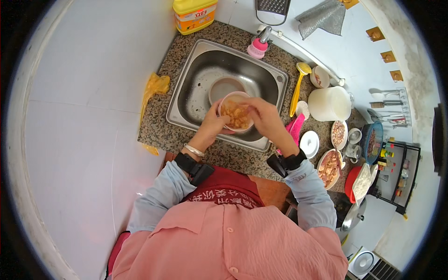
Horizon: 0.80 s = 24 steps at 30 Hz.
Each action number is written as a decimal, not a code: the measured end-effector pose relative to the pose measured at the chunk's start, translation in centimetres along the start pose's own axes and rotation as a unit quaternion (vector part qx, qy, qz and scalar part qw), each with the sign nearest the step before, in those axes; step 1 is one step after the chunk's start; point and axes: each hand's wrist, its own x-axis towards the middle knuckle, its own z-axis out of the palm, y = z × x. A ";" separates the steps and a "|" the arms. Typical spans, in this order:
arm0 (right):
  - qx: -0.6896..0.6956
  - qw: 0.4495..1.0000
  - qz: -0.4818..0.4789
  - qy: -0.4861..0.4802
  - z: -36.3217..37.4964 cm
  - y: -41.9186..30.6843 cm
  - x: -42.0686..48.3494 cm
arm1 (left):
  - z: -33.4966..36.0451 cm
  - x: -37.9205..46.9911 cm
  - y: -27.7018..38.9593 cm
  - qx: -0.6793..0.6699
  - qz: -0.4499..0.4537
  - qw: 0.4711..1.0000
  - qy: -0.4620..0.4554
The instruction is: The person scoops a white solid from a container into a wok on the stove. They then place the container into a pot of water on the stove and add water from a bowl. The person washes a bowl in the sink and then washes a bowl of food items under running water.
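My left hand (pixel 214 120) grips a light-coloured bowl (pixel 221 103) by its left side, thumb over the rim. Inside the bowl lie small orange-yellow food pieces (pixel 237 115). At the bowl's right rim is my right hand (pixel 261 113), its fingertips reaching inside; whether they pinch a piece cannot be told. Both hands are over the front part of a stainless steel sink (pixel 196 77). A round bowl (pixel 226 84) sits in the basin, partly hidden behind the held one. The faucet (pixel 266 33) with a pink nozzle (pixel 257 48) stands behind the sink.
Right of the sink are a yellow-handled brush (pixel 297 91), a pink cloth (pixel 296 128), a white lid (pixel 309 144), a large white container (pixel 329 104) and dishes of raw meat (pixel 328 169). A yellow detergent jug (pixel 195 17) stands behind left; a yellow plastic bag (pixel 154 86) hangs at the counter's left edge.
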 end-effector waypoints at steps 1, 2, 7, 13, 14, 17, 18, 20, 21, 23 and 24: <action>0.012 1.000 0.005 0.028 -0.4 0.1 0.3 | 0.0 0.0 0.1 0.003 -0.002 1.000 0.003; -0.004 1.000 0.003 0.010 -0.4 0.3 0.5 | 0.0 0.0 0.1 0.005 -0.004 1.000 0.006; -0.015 1.000 -0.020 0.014 1.9 1.4 0.9 | 0.2 -0.1 0.0 -0.002 0.002 1.000 -0.011; -0.032 0.998 0.041 -0.039 4.6 3.0 1.2 | 0.1 -0.2 -0.3 -0.001 -0.006 1.000 -0.021; -0.043 0.995 0.055 -0.067 5.0 3.4 1.2 | 0.1 -0.3 -0.3 0.002 -0.007 1.000 -0.023; -0.041 0.998 0.028 0.025 6.4 4.1 0.7 | 0.2 -0.5 -0.6 -0.014 0.006 1.000 -0.010; -0.042 0.998 0.034 0.038 6.6 3.8 0.5 | 0.2 -0.5 -0.6 -0.018 0.008 1.000 -0.009; -0.044 0.996 0.047 0.064 7.0 3.2 0.3 | 0.1 -0.4 -0.7 -0.026 0.011 1.000 -0.006; -0.032 0.995 0.058 0.076 7.2 3.0 0.4 | 0.2 -0.5 -0.6 -0.022 0.010 1.000 -0.003; -0.008 0.992 0.078 0.099 7.5 2.5 0.4 | 0.5 -0.7 -0.3 -0.012 0.008 1.000 0.002; 0.014 0.992 0.096 0.076 7.6 2.6 0.5 | 0.3 -0.6 -0.5 -0.016 0.013 1.000 -0.004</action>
